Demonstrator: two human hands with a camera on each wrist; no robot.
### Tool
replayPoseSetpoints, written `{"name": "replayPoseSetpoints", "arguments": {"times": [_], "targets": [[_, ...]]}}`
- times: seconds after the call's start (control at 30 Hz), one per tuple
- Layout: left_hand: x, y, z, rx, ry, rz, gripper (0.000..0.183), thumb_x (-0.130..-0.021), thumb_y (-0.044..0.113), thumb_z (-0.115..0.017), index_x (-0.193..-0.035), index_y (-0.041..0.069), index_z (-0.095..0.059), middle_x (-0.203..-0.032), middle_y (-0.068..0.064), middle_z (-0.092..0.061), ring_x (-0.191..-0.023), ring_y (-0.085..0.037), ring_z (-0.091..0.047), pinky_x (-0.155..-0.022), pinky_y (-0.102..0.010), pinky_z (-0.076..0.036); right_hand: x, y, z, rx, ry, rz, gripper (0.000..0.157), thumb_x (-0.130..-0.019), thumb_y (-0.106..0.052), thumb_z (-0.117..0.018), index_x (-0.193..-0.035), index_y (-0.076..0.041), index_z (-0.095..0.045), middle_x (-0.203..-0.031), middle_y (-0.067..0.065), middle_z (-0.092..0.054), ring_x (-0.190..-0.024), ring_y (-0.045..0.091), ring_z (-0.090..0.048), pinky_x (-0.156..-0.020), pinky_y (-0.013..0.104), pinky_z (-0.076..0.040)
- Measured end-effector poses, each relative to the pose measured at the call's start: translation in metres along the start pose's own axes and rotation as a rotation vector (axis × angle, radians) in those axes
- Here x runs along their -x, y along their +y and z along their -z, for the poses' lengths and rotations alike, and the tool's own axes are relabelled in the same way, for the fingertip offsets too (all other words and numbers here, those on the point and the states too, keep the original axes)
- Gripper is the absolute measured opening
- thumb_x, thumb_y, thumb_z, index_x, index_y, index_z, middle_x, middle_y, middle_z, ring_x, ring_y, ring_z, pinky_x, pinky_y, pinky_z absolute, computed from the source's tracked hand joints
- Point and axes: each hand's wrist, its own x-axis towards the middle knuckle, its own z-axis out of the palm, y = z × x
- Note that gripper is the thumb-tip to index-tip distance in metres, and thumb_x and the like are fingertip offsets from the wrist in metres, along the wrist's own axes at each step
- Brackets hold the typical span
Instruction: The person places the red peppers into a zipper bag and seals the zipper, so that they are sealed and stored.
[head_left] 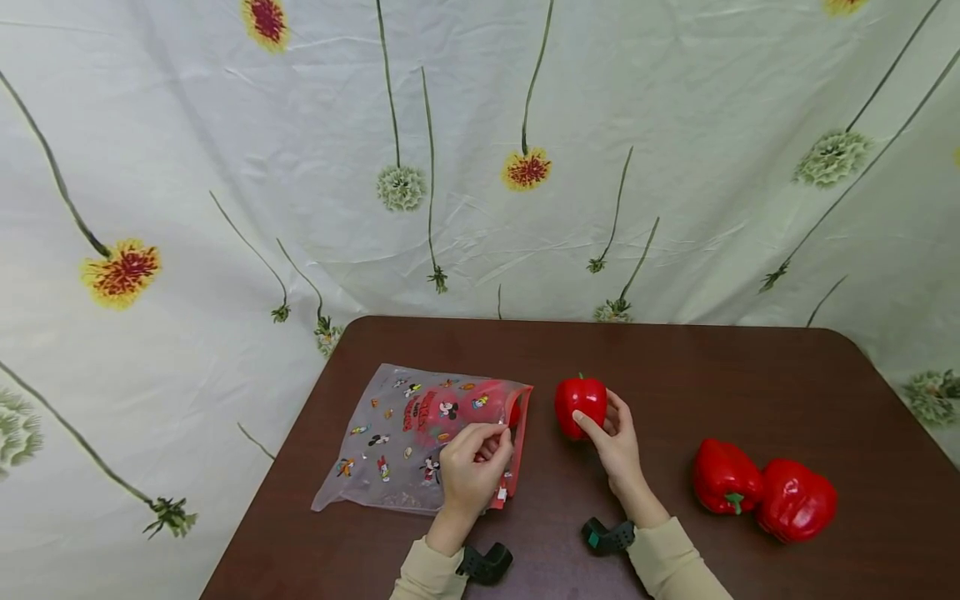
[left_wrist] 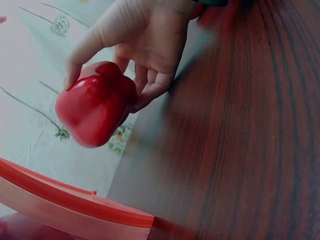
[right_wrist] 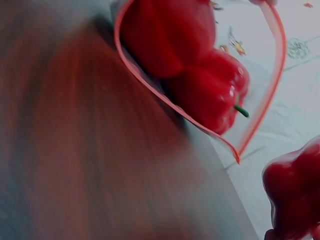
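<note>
My left hand (head_left: 474, 467) pinches the upper edge of the opening of a clear zip bag (head_left: 360, 475) printed with cartoon figures. The bag lies on the table, its red-edged mouth facing right and held apart. Inside it the right wrist view shows red bell peppers (right_wrist: 215, 95), one with a green stem. To the right of the mouth, my right hand (head_left: 621, 446) grips another red bell pepper (head_left: 579, 404) between thumb and fingers. That held pepper (left_wrist: 95, 107) appears apart from the bag's red rim (left_wrist: 75, 205) in the left wrist view.
Two more red bell peppers, one with its stem towards me (head_left: 726, 477) and one wrinkled (head_left: 797, 500), lie side by side on the right of the dark brown table (head_left: 712, 375). Behind the table hangs a pale flowered cloth (head_left: 480, 108).
</note>
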Motion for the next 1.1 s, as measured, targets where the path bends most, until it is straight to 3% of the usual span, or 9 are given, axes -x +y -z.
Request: {"name": "replayPoseSetpoints", "arguments": {"times": [0.1,0.3,0.67,0.9,1.1], "targets": [[0.0,0.0,0.0,-0.004,0.0,0.004,0.017,-0.068,-0.006,-0.073,-0.082,0.004,-0.071,-0.073,-0.005,-0.065,-0.052,-0.007,-0.054,-0.047,-0.017,-0.048,0.003,0.002,-0.004,0.011,-0.009,0.004,0.068,-0.085,-0.019,-0.068,-0.142,-0.011,-0.033,-0.13,0.015,-0.045,-0.111,0.029,-0.046,-0.079,0.026,-0.047],[0.0,-0.002,-0.001,0.0,-0.004,0.008,0.013,-0.071,-0.004,-0.072,-0.081,0.005,-0.071,-0.072,-0.004,-0.064,-0.052,-0.006,-0.053,-0.047,-0.016,-0.047,0.009,0.001,-0.011,0.003,-0.048,0.024,0.068,-0.085,-0.016,-0.067,-0.143,-0.011,-0.032,-0.132,0.016,-0.045,-0.111,0.029,-0.047,-0.081,0.03,-0.049],[-0.001,0.001,-0.002,0.007,-0.006,0.015,0.009,-0.074,-0.001,-0.072,-0.081,0.004,-0.071,-0.072,-0.004,-0.064,-0.052,-0.006,-0.053,-0.048,-0.016,-0.048,0.019,0.003,-0.022,-0.015,-0.098,0.04,0.066,-0.083,-0.013,-0.069,-0.139,-0.008,-0.034,-0.125,0.016,-0.046,-0.102,0.026,-0.05,-0.076,0.027,-0.05],[-0.001,0.003,-0.002,0.002,-0.014,0.021,0.014,-0.07,-0.004,-0.073,-0.082,0.004,-0.071,-0.073,-0.005,-0.065,-0.052,-0.007,-0.053,-0.049,-0.016,-0.048,0.028,0.003,-0.03,-0.022,-0.139,0.069,0.067,-0.084,-0.012,-0.068,-0.14,-0.006,-0.032,-0.124,0.017,-0.046,-0.102,0.025,-0.05,-0.075,0.028,-0.051],[-0.001,0.005,-0.003,0.008,-0.018,0.005,0.007,-0.075,0.002,-0.072,-0.082,0.002,-0.071,-0.073,-0.007,-0.065,-0.051,-0.008,-0.053,-0.048,-0.017,-0.048,0.034,0.007,-0.037,-0.002,-0.169,0.092,0.067,-0.082,-0.014,-0.07,-0.137,-0.006,-0.033,-0.122,0.018,-0.046,-0.102,0.028,-0.051,-0.078,0.032,-0.051]]}}
